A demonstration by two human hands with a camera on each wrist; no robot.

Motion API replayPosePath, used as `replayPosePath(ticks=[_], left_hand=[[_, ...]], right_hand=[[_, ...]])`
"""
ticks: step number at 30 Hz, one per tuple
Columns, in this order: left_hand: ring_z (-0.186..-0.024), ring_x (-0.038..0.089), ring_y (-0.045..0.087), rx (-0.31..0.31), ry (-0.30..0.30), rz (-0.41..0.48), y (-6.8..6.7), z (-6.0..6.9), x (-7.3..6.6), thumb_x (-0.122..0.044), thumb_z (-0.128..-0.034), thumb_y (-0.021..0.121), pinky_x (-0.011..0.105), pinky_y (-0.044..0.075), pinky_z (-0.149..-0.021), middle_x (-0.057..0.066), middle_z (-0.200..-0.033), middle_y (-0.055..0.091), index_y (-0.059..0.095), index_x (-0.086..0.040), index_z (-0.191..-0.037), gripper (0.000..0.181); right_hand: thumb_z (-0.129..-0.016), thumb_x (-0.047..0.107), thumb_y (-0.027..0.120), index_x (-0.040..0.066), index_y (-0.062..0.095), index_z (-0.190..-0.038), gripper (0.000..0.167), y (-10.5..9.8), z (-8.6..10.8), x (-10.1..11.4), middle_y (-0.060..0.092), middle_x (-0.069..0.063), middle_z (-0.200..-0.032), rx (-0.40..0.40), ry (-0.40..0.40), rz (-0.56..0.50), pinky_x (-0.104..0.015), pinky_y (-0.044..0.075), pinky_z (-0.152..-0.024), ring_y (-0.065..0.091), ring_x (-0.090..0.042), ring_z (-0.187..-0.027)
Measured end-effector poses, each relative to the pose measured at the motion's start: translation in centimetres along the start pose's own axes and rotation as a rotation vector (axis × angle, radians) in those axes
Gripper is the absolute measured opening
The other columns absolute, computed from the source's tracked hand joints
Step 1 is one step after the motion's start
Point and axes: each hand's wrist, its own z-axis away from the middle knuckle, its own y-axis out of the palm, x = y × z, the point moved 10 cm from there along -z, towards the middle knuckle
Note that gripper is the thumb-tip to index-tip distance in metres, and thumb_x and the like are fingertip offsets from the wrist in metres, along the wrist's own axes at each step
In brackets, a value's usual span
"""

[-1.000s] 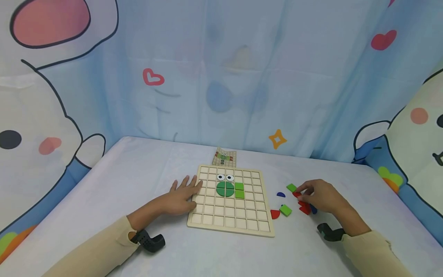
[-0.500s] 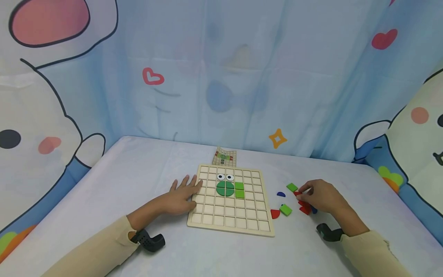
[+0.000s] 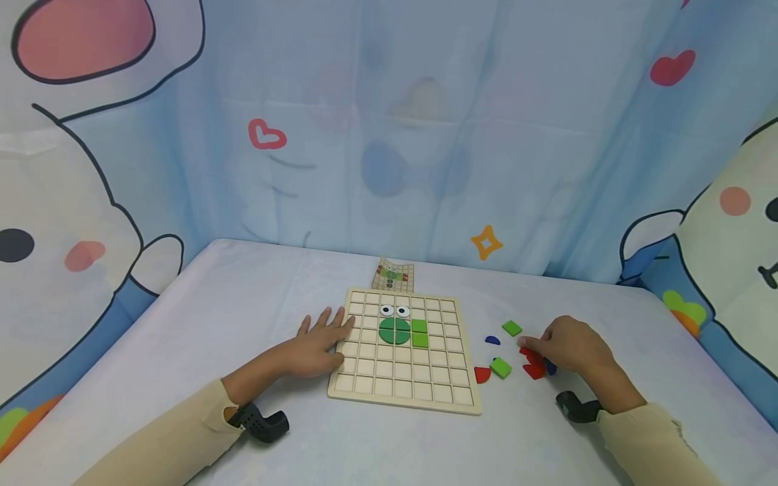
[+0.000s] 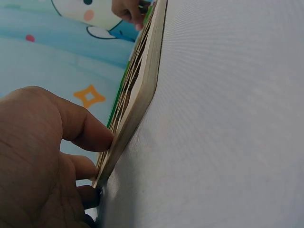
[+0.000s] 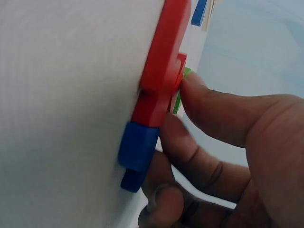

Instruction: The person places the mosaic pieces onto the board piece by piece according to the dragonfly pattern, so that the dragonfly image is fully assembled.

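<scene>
In the head view my left hand (image 3: 316, 345) rests with spread fingers on the left edge of a wooden grid board (image 3: 371, 386). Seen from the left wrist, the fingertips (image 4: 102, 137) touch the board's rim. Two round eye pieces (image 3: 394, 311), a dark green disc (image 3: 395, 331) of several parts and two light green squares (image 3: 419, 333) lie on the grid. At the right, my right hand (image 3: 571, 345) pinches a small red piece (image 5: 180, 64) between thumb and index finger, over a cluster of red pieces (image 3: 534, 368). Its exact shape is partly hidden by the fingers.
A small picture card (image 3: 394, 277) lies behind the board. Between board and right hand are a blue half-disc (image 3: 492, 340), a red half-disc (image 3: 482, 374), a green square (image 3: 501, 367) and another green piece (image 3: 512, 328). Blue pieces (image 5: 137, 147) sit beside the red cluster.
My right hand has shifted slightly and its fingers have moved away from the upper green piece, with the wrist turned a little. The left hand and the board have stayed put.
</scene>
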Motion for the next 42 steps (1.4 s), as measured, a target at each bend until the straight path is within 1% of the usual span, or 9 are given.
replayPosePath(ticks=[4,7,10,14,17,20,26,38,42], left_hand=[[-0.153,0.036,-0.009,-0.001,-0.001,0.000,0.0,0.0,0.1,-0.021,-0.0953,0.042,0.061,-0.009,-0.119,0.016,-0.166,0.001,0.017,-0.007,-0.158,0.069],[-0.153,0.036,-0.009,0.000,-0.003,-0.002,0.1,0.0,0.1,-0.021,-0.0951,0.042,0.061,-0.009,-0.119,0.016,-0.166,0.002,0.017,-0.008,-0.158,0.069],[-0.153,0.035,-0.009,-0.001,-0.003,-0.006,0.1,0.0,0.1,-0.021,-0.0950,0.042,0.060,-0.008,-0.119,0.015,-0.166,0.001,0.017,-0.008,-0.158,0.069],[-0.153,0.035,-0.009,-0.002,-0.003,-0.004,0.0,0.0,0.0,-0.021,-0.0945,0.041,0.060,-0.008,-0.119,0.016,-0.166,0.002,0.018,-0.007,-0.158,0.069],[-0.153,0.036,-0.009,-0.002,-0.003,0.000,0.0,0.0,0.0,-0.020,-0.0942,0.041,0.060,-0.008,-0.119,0.016,-0.166,0.002,0.018,-0.007,-0.158,0.069],[-0.154,0.035,-0.009,-0.002,-0.004,0.004,0.0,0.0,-0.1,-0.020,-0.0941,0.041,0.060,-0.008,-0.119,0.016,-0.166,0.002,0.018,-0.007,-0.158,0.069],[-0.154,0.035,-0.008,-0.005,-0.005,0.005,0.0,0.0,-0.1,-0.020,-0.0940,0.042,0.060,-0.008,-0.119,0.016,-0.166,0.002,0.019,-0.007,-0.158,0.069],[-0.154,0.035,-0.009,-0.002,-0.015,0.006,-0.1,0.1,-0.2,-0.020,-0.0945,0.041,0.060,-0.009,-0.120,0.016,-0.166,0.002,0.019,-0.007,-0.158,0.068],[-0.154,0.035,-0.008,0.000,-0.018,0.005,-0.1,0.2,-0.2,-0.020,-0.0941,0.041,0.060,-0.009,-0.120,0.015,-0.166,0.002,0.019,-0.008,-0.158,0.069]], right_hand=[[-0.089,0.042,0.068,0.000,0.068,-0.075,0.044,0.1,0.1,0.5,0.049,-0.004,-0.061,-0.006,-0.030,0.000,-0.028,0.038,-0.054,0.048,-0.019,-0.062],[-0.091,0.040,0.066,0.004,0.068,-0.072,0.041,0.2,0.1,0.7,0.048,-0.004,-0.060,0.014,-0.051,-0.018,-0.028,0.037,-0.054,0.047,-0.018,-0.062],[-0.092,0.037,0.066,0.003,0.070,-0.079,0.036,0.1,-0.1,0.7,0.055,-0.004,-0.066,0.033,-0.080,-0.041,-0.029,0.041,-0.057,0.049,-0.019,-0.066],[-0.089,0.027,0.070,0.002,0.070,-0.097,0.026,-0.1,-0.4,0.4,0.065,-0.012,-0.086,0.036,-0.124,-0.077,-0.034,0.051,-0.063,0.056,-0.022,-0.075],[-0.087,0.022,0.073,0.002,0.070,-0.107,0.029,0.1,-0.6,0.2,0.066,-0.017,-0.096,0.058,-0.131,-0.102,-0.037,0.055,-0.066,0.059,-0.024,-0.080],[-0.087,0.022,0.073,0.002,0.071,-0.106,0.027,0.4,-0.6,0.2,0.067,-0.014,-0.093,0.084,-0.124,-0.110,-0.038,0.054,-0.069,0.059,-0.023,-0.081],[-0.087,0.023,0.074,0.003,0.071,-0.096,0.022,0.5,0.0,1.0,0.067,-0.006,-0.084,0.089,-0.123,-0.101,-0.036,0.053,-0.068,0.056,-0.020,-0.078],[-0.084,0.025,0.076,0.003,0.070,-0.097,0.027,0.8,0.5,2.1,0.065,-0.008,-0.088,0.119,-0.125,-0.111,-0.033,0.054,-0.066,0.055,-0.021,-0.080],[-0.083,0.025,0.077,0.003,0.069,-0.097,0.027,0.9,0.5,2.3,0.065,-0.008,-0.088,0.106,-0.132,-0.108,-0.033,0.055,-0.066,0.056,-0.021,-0.081]])
